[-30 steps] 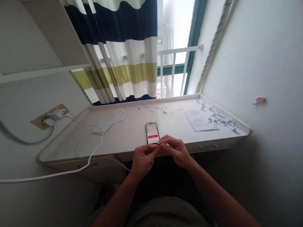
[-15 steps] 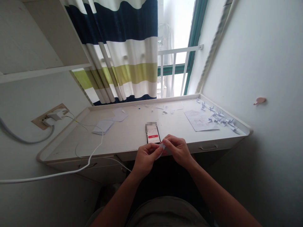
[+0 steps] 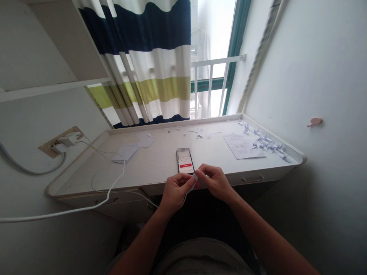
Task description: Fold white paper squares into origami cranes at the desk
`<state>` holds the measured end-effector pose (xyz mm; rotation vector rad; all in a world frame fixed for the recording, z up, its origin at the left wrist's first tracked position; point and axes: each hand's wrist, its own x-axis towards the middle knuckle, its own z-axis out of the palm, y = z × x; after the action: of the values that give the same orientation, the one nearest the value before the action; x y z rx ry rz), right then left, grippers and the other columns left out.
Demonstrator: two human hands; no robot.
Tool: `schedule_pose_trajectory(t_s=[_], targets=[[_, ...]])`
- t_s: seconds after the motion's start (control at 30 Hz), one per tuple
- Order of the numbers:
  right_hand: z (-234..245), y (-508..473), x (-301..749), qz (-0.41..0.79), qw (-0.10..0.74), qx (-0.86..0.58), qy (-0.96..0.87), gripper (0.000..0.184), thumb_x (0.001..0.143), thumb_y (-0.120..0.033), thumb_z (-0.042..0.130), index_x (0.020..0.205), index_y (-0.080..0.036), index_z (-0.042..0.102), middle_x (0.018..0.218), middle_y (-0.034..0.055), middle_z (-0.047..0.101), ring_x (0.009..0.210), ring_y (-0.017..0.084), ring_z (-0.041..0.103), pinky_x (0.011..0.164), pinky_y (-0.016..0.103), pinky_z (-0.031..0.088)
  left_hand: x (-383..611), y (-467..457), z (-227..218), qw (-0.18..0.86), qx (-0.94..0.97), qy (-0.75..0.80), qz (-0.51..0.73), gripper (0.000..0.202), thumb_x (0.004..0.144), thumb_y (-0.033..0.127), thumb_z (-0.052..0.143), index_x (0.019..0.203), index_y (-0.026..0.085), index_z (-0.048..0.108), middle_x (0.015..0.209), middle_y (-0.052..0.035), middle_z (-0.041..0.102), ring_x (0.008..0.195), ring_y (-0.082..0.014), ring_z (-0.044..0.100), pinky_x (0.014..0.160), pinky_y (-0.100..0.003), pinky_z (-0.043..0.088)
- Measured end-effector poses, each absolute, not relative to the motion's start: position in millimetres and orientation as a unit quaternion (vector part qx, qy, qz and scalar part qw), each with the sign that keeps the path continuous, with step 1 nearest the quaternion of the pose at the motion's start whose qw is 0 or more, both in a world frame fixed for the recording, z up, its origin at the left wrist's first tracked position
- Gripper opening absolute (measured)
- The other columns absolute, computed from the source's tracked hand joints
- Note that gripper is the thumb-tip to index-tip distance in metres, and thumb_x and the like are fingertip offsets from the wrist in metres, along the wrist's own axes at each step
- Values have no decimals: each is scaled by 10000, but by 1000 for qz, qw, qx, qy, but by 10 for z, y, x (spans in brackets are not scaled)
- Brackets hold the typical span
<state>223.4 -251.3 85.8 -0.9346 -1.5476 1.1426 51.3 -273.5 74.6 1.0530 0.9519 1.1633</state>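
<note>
Between my two hands is a small folded piece of white paper (image 3: 194, 178), held just in front of the desk's near edge. My left hand (image 3: 176, 191) pinches its lower left part between thumb and fingers. The fingertips of my right hand (image 3: 213, 180) close on its upper end. Much of the paper is hidden by my fingers. Right behind my hands a phone (image 3: 185, 162) lies on the desk, its screen lit with a red bar.
Several folded paper cranes (image 3: 265, 141) stand along the desk's right side, beside a printed sheet (image 3: 242, 146). Paper sheets (image 3: 126, 152) lie at the left, and scraps (image 3: 200, 133) at the back. A white cable (image 3: 114, 182) runs from the wall socket (image 3: 61, 141) across the left side.
My right fingertips have shifted slightly left along the paper, and the paper has tilted a little. The other things on the desk stay where they were.
</note>
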Motion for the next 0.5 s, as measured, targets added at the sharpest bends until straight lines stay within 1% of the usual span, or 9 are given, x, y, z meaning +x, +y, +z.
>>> schedule_pose_trajectory(t_s=[0.07, 0.23, 0.33, 0.5], targets=[[871, -2523, 2243, 496, 473, -360, -633, 337, 907, -482, 746, 761, -183, 691, 709, 15, 686, 645, 162, 641, 635, 294, 516, 519, -2738, 749, 612, 451, 403, 509, 418, 714, 516, 915, 851, 143, 787, 773, -75, 812, 718, -210, 788, 756, -310, 620], [894, -2539, 2263, 451, 487, -380, -644, 308, 889, -438, 771, 725, -188, 694, 723, 22, 703, 669, 169, 657, 651, 296, 522, 527, -2735, 724, 614, 450, 391, 517, 412, 718, 512, 916, 861, 147, 790, 774, -63, 808, 690, -197, 777, 783, -333, 633], [883, -2539, 2266, 456, 475, -390, -644, 330, 904, -432, 753, 700, -190, 662, 689, 23, 711, 662, 179, 667, 663, 307, 525, 522, -2725, 688, 605, 462, 396, 514, 388, 750, 496, 899, 885, 146, 798, 796, -72, 814, 727, -193, 780, 786, -306, 620], [852, -2541, 2243, 472, 456, -400, -639, 341, 932, -454, 711, 726, -191, 640, 693, 28, 721, 677, 183, 666, 680, 316, 529, 511, -2710, 637, 585, 486, 403, 510, 377, 785, 495, 873, 905, 145, 800, 832, -83, 819, 769, -192, 774, 767, -277, 590]])
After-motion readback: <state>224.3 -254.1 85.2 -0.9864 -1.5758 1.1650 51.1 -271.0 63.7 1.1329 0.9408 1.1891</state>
